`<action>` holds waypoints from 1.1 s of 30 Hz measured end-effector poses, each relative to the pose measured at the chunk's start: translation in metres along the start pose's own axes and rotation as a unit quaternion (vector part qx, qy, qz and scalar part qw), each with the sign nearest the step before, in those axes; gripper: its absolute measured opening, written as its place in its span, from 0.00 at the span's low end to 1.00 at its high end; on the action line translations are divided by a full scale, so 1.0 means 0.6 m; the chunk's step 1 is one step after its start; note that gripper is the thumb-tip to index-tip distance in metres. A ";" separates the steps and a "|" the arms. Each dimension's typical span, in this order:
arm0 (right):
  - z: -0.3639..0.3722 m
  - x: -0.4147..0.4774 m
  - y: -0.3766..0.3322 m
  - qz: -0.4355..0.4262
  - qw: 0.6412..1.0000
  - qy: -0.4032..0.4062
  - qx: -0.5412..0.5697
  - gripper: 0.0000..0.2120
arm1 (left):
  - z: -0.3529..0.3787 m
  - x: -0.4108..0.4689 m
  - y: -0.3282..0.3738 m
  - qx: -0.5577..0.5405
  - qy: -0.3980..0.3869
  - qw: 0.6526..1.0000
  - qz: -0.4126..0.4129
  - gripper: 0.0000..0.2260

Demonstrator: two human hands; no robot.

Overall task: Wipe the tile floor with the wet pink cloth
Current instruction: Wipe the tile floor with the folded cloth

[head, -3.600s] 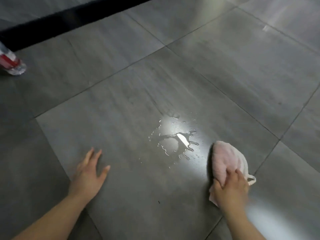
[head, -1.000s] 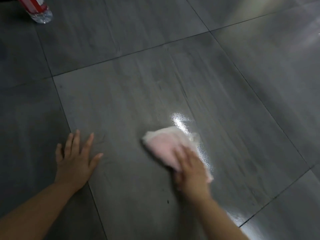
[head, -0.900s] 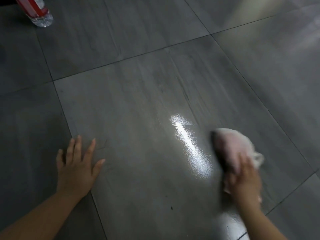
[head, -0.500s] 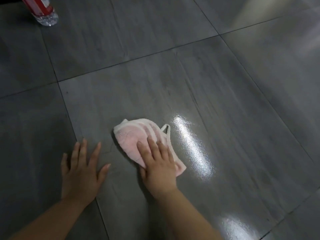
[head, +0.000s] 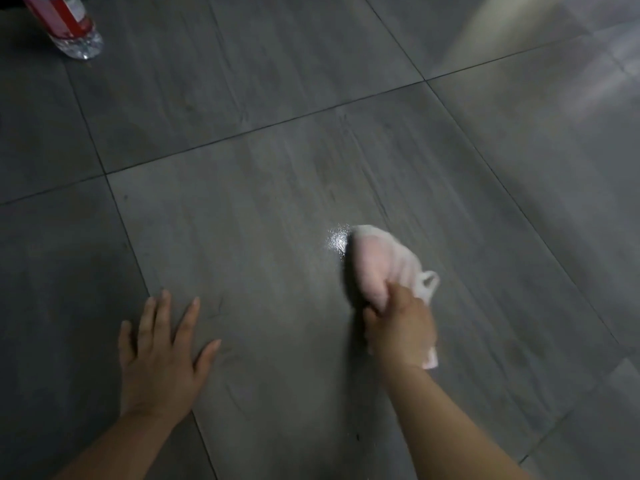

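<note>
Pink cloth (head: 379, 268) is bunched under our right hand (head: 401, 332), fingers curled down and clamped on its near end, pressing it to the tile floor (head: 277, 209). Most of the cloth sticks out ahead of the knuckles; a pale hanging loop (head: 428, 282) pokes out just right of the grip, and a corner shows behind the wrist. Frame is blurred around the hand, so exact finger placement is unclear.

Just ahead-left of the cloth tip, touching it, sits a small glossy wet patch (head: 336, 239). Well left of the grip, our left hand (head: 159, 355) lies flat, fingers spread, holding nothing, bracing on the tile across a grout line. Far ahead-left, well apart, a clear bottle with a red label (head: 69, 26) stands on the floor.

Judgement: mid-stroke, no standing puddle visible, only that sheen.

Risks:
- Only the near end is gripped, so the free front could fold or roll under and smear water instead of lifting it.
- Saturated cloth may just spread a film; we may need to refold.
- Left palm is load-bearing on the tile; if the wet film reaches it, it can slip.
- Loop could drag a streak.
</note>
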State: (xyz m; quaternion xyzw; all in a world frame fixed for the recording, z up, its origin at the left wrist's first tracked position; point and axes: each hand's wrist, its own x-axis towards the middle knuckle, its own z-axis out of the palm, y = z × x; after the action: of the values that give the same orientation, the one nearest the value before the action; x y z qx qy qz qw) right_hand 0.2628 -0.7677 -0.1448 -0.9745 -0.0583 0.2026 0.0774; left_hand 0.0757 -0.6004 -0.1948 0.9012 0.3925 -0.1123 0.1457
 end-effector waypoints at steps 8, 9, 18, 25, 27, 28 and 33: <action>-0.053 -0.049 0.041 0.014 0.849 -0.189 0.494 0.16 | 0.005 -0.005 0.001 0.008 0.030 1.000 0.002 0.38; -0.065 -0.038 0.066 0.015 0.864 -0.171 0.473 0.21 | 0.004 -0.007 0.003 0.007 0.033 0.999 0.001 0.39; 0.020 -0.030 0.072 -0.072 0.997 0.003 -0.004 0.48 | -0.024 0.049 0.046 -0.044 0.128 0.989 0.051 0.26; -0.004 0.146 0.102 -0.089 0.980 0.179 -0.012 0.33 | -0.001 0.116 0.064 -0.009 0.123 0.992 0.033 0.27; -0.028 0.196 0.071 0.010 0.986 0.164 0.007 0.34 | 0.001 0.117 0.062 -0.003 0.141 0.990 0.031 0.26; -0.030 0.216 0.039 0.041 0.986 0.160 0.009 0.32 | -0.002 0.119 0.064 -0.002 0.145 0.989 0.029 0.25; 0.011 0.192 -0.190 -0.226 0.972 0.071 0.003 0.26 | -0.003 0.124 0.059 -0.006 0.149 0.989 0.025 0.25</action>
State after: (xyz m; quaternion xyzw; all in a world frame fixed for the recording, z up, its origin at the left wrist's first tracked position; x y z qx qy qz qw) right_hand 0.3558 -0.6380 -0.1753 -0.9476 -0.2707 0.1108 0.1283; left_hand 0.1514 -0.5725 -0.2106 0.9166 0.3875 0.0289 0.0938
